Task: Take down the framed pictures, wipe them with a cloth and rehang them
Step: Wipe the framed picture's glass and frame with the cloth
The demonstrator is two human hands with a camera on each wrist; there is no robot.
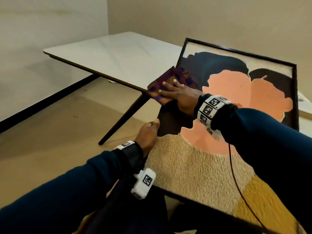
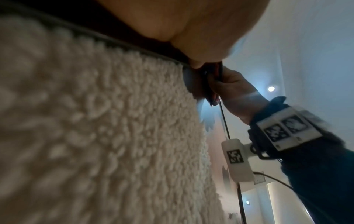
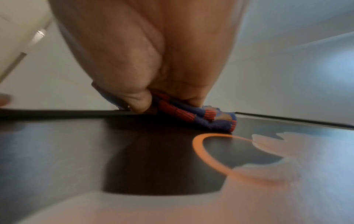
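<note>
Fingers: right hand (image 1: 181,97) flat, pressing cloth (image 1: 170,83) at picture (image 1: 219,115) edge | left hand (image 1: 147,135) grips frame side

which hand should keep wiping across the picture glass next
Right. The right hand already presses the purple-and-orange checked cloth flat on the black-framed abstract picture; the left hand grips the frame's left edge, steadying it.

White table (image 1: 118,53) (dark splayed legs) carries the framed picture (image 1: 211,115)

You are standing in a sparsely furnished home room, plain cream walls (image 1: 50,31) meeting in a corner, dark skirting board (image 1: 42,100), beige floor (image 1: 50,132), white-topped table (image 1: 118,54) on slanted dark legs.
</note>
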